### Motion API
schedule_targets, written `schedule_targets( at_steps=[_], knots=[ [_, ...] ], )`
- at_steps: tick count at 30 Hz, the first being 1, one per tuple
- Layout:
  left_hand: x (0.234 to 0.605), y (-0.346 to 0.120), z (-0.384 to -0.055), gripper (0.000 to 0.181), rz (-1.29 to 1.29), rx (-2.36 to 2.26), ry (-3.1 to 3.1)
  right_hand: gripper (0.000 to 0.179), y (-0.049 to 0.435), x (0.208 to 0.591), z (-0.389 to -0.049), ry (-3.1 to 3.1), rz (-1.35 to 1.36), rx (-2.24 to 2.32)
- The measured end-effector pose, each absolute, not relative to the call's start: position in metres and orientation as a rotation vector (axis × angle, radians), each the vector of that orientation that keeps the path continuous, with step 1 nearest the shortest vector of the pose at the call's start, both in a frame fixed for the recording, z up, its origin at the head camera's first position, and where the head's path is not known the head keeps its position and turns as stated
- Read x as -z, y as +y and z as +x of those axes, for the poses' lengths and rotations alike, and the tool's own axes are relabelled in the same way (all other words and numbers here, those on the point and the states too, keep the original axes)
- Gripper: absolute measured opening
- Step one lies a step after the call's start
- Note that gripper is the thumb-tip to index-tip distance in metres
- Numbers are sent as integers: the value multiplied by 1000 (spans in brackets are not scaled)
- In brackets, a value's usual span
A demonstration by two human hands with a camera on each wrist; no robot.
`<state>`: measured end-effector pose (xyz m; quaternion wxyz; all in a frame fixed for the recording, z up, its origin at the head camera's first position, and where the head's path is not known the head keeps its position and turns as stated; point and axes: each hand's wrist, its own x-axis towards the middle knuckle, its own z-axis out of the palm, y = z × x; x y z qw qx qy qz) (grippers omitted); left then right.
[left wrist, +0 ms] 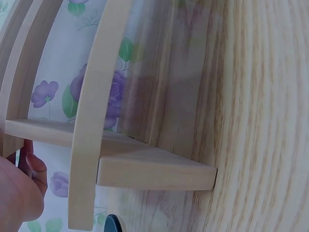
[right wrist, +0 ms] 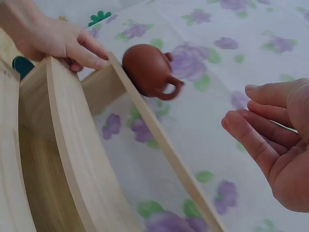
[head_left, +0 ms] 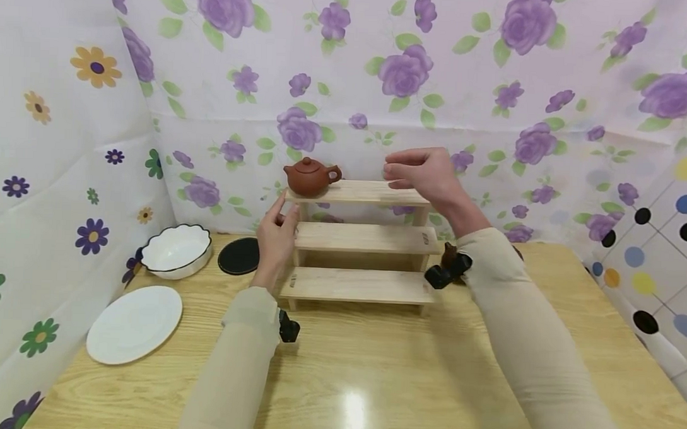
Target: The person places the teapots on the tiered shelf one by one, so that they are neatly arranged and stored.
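A three-step wooden shelf [head_left: 365, 238] stands on the table, and a brown clay teapot [head_left: 309, 178] sits at the left end of its top step, handle to the right. My left hand [head_left: 277, 234] touches the shelf's left side just below the teapot; the right wrist view shows that hand [right wrist: 63, 43] at the shelf's end. Above the right part of the top step hovers my right hand [head_left: 427, 173], fingers bent loosely with nothing between them. In the right wrist view this hand [right wrist: 275, 140] is apart from both teapot [right wrist: 147, 70] and shelf.
Left of the shelf are a white scalloped bowl [head_left: 177, 253], a white plate [head_left: 135, 324] and a black round coaster [head_left: 239, 256]. A small brown object [head_left: 449, 253], partly hidden by the right wrist camera, stands right of the shelf. Floral cloth [head_left: 348, 82] hangs behind.
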<state>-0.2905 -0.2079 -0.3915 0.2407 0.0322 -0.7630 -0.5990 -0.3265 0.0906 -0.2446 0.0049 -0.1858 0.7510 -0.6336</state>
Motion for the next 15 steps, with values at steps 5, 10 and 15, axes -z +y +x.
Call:
schedule_targets(
  at_steps=[5, 10, 15],
  knots=[
    [391, -209, -289, 53, 88, 1622, -2091, 37, 133, 243, -309, 2461, -603, 1941],
    [392, -209, -290, 53, 98, 1628, -2082, 42, 173, 247, -286, 2581, -500, 1869],
    [391, -208, -291, 51, 108, 1617, -2056, 43, 210, 258, -265, 2670, -387, 1813]
  ],
)
